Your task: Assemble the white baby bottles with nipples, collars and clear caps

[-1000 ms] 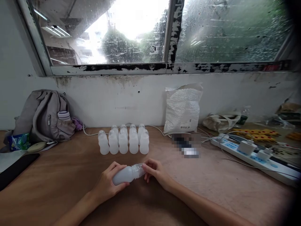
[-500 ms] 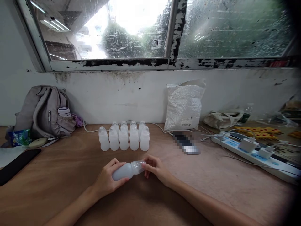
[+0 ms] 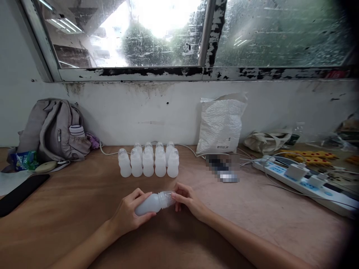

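My left hand (image 3: pixel 131 209) is wrapped round the body of a frosted white plastic bottle (image 3: pixel 150 204), tilted on its side above the table. At the bottle's right end is a clear cap (image 3: pixel 166 199). The fingers of my right hand (image 3: pixel 187 200) pinch the cap's tip, thumb in front and the other fingers partly hidden behind. Beyond my hands, several similar frosted bottles (image 3: pixel 148 164) with clear caps stand upright in two rows.
On the left are a grey backpack (image 3: pixel 53 129) and a black flat case (image 3: pixel 24 195). A white padded bag (image 3: pixel 220 127) leans on the wall behind a phone, blurred out (image 3: pixel 223 170). A power strip (image 3: pixel 297 183) with cables lies at the right.
The bottle and both hands have shifted very slightly to the right, with my right hand still at the cap. The view has tilted a little; the standing bottles are unmoved.
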Demonstrator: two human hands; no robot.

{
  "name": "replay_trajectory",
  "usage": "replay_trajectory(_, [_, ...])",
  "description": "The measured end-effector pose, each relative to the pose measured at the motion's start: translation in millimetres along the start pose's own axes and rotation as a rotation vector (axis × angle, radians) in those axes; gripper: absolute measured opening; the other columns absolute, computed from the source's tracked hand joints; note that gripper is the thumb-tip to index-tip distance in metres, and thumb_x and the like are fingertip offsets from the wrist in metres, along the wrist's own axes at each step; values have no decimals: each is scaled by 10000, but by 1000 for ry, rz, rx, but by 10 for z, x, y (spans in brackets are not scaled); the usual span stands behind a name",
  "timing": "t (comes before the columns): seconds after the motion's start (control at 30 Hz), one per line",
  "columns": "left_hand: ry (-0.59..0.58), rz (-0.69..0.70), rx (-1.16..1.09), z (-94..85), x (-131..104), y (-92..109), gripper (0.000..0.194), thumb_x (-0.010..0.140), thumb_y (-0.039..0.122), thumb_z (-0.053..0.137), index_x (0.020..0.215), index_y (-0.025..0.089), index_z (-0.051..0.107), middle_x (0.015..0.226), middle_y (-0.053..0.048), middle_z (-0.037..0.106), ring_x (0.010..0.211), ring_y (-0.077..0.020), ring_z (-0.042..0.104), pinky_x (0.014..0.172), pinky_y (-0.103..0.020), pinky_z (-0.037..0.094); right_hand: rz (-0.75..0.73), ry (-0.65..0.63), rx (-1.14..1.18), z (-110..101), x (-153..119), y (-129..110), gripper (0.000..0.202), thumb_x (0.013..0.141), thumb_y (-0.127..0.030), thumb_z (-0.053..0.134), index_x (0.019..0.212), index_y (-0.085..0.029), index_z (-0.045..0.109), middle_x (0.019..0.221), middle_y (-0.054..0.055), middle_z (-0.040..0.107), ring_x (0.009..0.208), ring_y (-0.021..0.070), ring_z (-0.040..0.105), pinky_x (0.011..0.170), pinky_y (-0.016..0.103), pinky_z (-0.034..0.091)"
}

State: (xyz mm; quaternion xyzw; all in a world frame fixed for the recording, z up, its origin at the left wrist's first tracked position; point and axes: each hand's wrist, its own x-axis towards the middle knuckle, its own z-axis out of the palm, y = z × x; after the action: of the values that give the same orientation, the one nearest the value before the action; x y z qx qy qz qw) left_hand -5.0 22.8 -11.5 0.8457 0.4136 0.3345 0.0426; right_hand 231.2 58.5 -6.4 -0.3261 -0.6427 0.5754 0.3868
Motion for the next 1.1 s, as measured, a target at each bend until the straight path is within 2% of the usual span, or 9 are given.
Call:
replay_trajectory(0.23, [17, 60, 47, -26, -3, 37, 474, 734, 405, 586, 1154, 195, 528, 860, -52, 556, 731, -144, 570, 664, -246, 498, 10, -53, 24, -3, -17, 13, 291, 761, -431, 560, 715, -163, 457, 574, -31, 549, 409, 82, 515, 393, 184, 384])
replay_trajectory(0.43, [27, 70, -9, -32, -6, 57, 471, 711, 420, 588, 1117, 183, 563, 824, -55, 542, 688, -137, 553, 634, -257, 494, 54, -189, 30, 22, -54, -102, 329, 779, -436, 517, 993, -188, 477, 712, -23, 558, 439, 70, 526, 398, 173, 390])
replay_trajectory(0.53, [19, 71, -55, -23, -20, 100, 467, 698, 423, 593, 1093, 174, 580, 810, -56, 533, 669, -139, 543, 611, -264, 488, 150, -212, -54, 83, -84, -150, 349, 812, -498, 430, 956, -186, 489, 680, -26, 533, 382, 58, 483, 310, 151, 302])
replay_trajectory(0.6, [-13, 86, -86, -18, -31, 144, 469, 691, 420, 599, 1085, 166, 586, 795, -57, 528, 650, -138, 536, 595, -267, 483, 177, -163, -153, 144, -119, -154, 376, 837, -529, 349, 843, -181, 491, 623, -37, 487, 337, 49, 418, 282, 159, 247])
replay_trajectory(0.7, [-39, 77, -153, -17, -43, 218, 465, 685, 436, 598, 1062, 164, 605, 755, -46, 512, 611, -134, 520, 563, -271, 475, 25, -35, -411, 231, -191, -134, 401, 858, -493, 334, 623, -180, 423, 558, -36, 427, 427, 74, 410, 391, 198, 317])
replay_trajectory(0.77, [-47, 44, -208, -23, -44, 258, 459, 680, 455, 595, 1041, 173, 621, 736, -37, 501, 596, -131, 511, 551, -270, 471, -96, 28, -589, 265, -241, -120, 408, 877, -440, 325, 567, -181, 384, 550, -20, 443, 528, 106, 429, 522, 240, 354])
replay_trajectory(0.83, [-60, 13, -248, -34, -38, 281, 453, 670, 467, 603, 1021, 183, 635, 729, -32, 494, 597, -130, 508, 551, -269, 470, -147, 52, -682, 279, -279, -110, 405, 893, -404, 287, 570, -184, 391, 571, -3, 487, 574, 125, 435, 596, 273, 350])
replay_trajectory(1.03, [-119, -19, -295, -70, -14, 290, 440, 663, 451, 627, 1023, 199, 638, 722, -23, 495, 622, -136, 515, 576, -271, 478, -215, 72, -683, 272, -334, -94, 380, 902, -378, 249, 624, -200, 437, 622, 20, 520, 599, 149, 457, 635, 290, 344])
replay_trajectory(1.1, [-117, -32, -311, -73, -11, 300, 436, 659, 453, 631, 1012, 198, 644, 714, -19, 486, 618, -135, 511, 574, -271, 475, -212, 68, -610, 269, -346, -103, 357, 894, -375, 278, 641, -200, 459, 623, 24, 515, 591, 152, 452, 634, 289, 339])
